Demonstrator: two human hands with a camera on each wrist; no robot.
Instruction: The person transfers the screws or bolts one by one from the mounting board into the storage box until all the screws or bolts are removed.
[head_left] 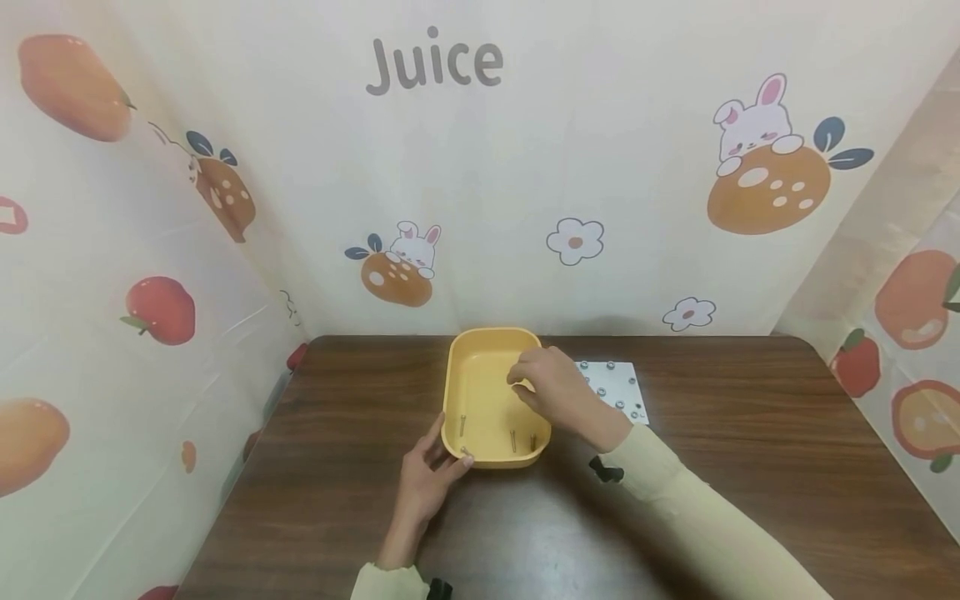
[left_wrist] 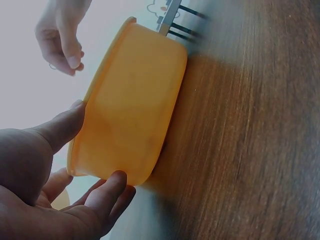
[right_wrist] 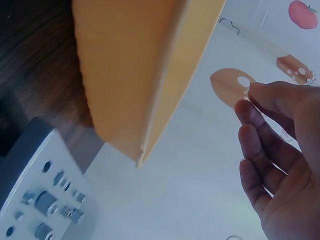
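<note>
A yellow plastic tray [head_left: 491, 450] stands on the table with several small metal screws [head_left: 513, 442] lying near its front end. My left hand [head_left: 427, 479] holds the tray's front left corner. Its thumb lies at the rim and its fingers [left_wrist: 112, 187] press against the outer wall. My right hand [head_left: 558, 387] hovers over the tray's right side, fingers loosely bent. In the right wrist view nothing shows between its thumb and fingertips [right_wrist: 245, 107]. Beside the tray, partly behind the right hand, stands a light plate [head_left: 618, 383] bearing several bolts and nuts [right_wrist: 46, 202].
Dark legs [left_wrist: 181, 34] hold the plate above the brown wooden table [head_left: 720, 467]. A printed cloth [head_left: 525, 167] with fruit and rabbits hangs behind the table and along both sides.
</note>
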